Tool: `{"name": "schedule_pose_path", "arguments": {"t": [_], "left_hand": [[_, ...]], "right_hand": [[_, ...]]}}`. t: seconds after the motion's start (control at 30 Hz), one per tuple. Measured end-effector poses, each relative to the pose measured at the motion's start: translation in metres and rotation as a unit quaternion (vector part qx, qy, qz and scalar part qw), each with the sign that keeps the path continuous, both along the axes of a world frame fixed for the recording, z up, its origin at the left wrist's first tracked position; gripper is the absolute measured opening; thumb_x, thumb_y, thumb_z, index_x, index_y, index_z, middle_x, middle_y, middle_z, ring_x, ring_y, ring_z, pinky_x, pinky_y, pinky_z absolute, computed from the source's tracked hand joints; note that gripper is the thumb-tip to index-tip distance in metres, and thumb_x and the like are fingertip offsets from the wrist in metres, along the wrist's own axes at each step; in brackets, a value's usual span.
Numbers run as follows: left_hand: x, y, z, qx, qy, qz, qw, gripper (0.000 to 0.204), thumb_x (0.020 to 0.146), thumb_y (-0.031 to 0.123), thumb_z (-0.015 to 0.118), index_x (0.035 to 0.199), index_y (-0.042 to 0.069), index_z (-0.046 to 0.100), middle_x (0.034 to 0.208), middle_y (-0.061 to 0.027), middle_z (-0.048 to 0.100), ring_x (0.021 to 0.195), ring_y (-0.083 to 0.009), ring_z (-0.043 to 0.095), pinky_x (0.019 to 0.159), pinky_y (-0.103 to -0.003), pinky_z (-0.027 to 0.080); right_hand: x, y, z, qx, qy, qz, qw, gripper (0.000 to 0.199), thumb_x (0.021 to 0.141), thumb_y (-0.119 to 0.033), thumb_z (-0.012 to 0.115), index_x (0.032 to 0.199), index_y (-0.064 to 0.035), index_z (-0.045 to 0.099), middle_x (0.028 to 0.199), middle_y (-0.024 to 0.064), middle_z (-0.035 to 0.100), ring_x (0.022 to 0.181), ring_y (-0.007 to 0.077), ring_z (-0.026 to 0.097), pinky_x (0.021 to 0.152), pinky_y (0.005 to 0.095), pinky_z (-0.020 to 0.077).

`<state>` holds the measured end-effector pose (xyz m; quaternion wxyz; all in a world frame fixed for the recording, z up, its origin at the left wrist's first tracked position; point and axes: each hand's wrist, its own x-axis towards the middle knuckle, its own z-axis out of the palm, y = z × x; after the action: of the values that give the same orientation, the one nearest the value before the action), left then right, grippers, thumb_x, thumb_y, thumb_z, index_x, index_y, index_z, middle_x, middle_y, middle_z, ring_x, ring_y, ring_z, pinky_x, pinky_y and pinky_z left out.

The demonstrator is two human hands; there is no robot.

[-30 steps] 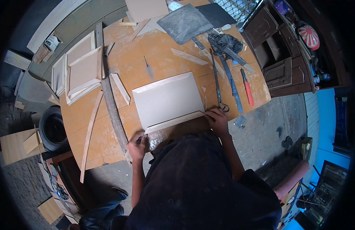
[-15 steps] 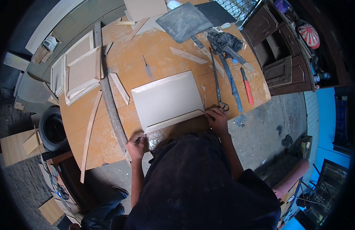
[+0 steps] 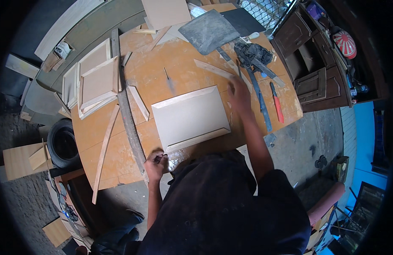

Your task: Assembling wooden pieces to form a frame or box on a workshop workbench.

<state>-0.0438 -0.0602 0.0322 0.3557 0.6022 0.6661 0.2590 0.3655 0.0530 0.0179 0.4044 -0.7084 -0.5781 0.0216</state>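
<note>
On the worktable lies a pale rectangular board (image 3: 190, 118). A wooden strip with angled ends (image 3: 185, 97) runs along its far edge, and another strip (image 3: 199, 140) lies along the near edge. My left hand (image 3: 154, 168) is at the board's near left corner, fingers pinched around something small and dark that I cannot make out. Beyond the board's right side is my right hand (image 3: 240, 98), fingers loosely curved and apart with nothing visible in them. It and its forearm cover most of a long dark tool (image 3: 238, 68). Shiny clear plastic (image 3: 176, 158) shows beside my left hand.
Several wooden frames (image 3: 98, 80) are stacked at left, beside a long bar (image 3: 127, 114). Loose strips (image 3: 138, 103) lie about. A thin pointed tool (image 3: 166, 73) stands mid-table. At right are a red-handled tool (image 3: 277, 106), a blue-grey bar (image 3: 261, 102) and a crumpled black bag (image 3: 251, 55).
My right hand has left the board's near right corner and moved away from me, over the long dark tool. My left hand stays at the near left corner. The whole view has shifted slightly.
</note>
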Motion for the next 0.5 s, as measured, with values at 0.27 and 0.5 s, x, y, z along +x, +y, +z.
{"name": "schedule_pose_path", "arguments": {"t": [0.27,0.5], "left_hand": [[-0.011,-0.001,-0.013,-0.019,-0.066,0.006,0.998,0.017,0.078,-0.002,0.078,0.093,-0.001,0.071,0.082,-0.0044,0.070,0.073,-0.0108,0.063,0.071,-0.027,0.053],[-0.011,0.001,-0.005,-0.043,-0.077,-0.003,0.996,0.019,0.077,-0.003,0.079,0.093,-0.001,0.070,0.081,-0.0040,0.069,0.073,-0.0106,0.062,0.071,-0.026,0.053]], "right_hand": [[0.009,0.097,0.003,-0.228,-0.118,0.110,0.960,0.025,0.088,-0.021,0.067,0.105,-0.0028,0.066,0.117,0.0189,0.064,0.110,0.0385,0.062,0.094,0.0476,0.0509],[0.014,0.080,0.018,-0.196,-0.063,0.061,0.977,0.030,0.080,-0.030,0.074,0.089,-0.0024,0.067,0.088,0.0170,0.069,0.091,0.0376,0.068,0.078,0.0482,0.0533]]}}
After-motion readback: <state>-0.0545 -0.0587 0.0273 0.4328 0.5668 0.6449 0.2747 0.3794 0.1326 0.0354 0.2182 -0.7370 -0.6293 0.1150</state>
